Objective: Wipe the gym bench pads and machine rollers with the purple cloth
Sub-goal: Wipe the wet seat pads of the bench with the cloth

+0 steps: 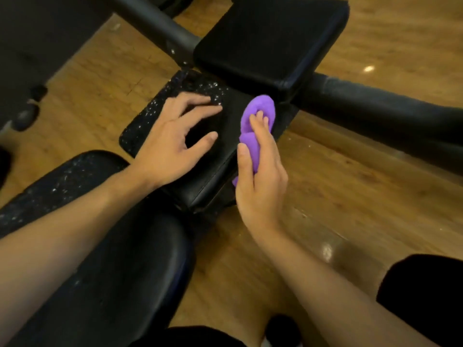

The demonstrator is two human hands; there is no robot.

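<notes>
Right hand [260,171]: closed around the bunched purple cloth [258,116], thumb lying along the near side and fingers curled over the top; the cloth bulges out beyond the fingertips and a small tail shows below the palm. The wad is pressed against the right edge of the small black pad [220,156], just in front of the larger pad.

Left hand [175,144]: empty, fingers spread wide, palm down, resting on the top of the small black pad; fingertips reach toward its worn, speckled far section.

Small black pad: centre of view, tilted, upholstery flaked white along the left side.

Larger black pad [270,43]: beyond the small one, clean-looking surface, touching or nearly touching the cloth's far end.

Black roller [380,106]: extends right from beneath the larger pad.

Long bench pad [120,271]: lower left, under the left forearm.

Wooden floor [350,196]: beneath everything.
</notes>
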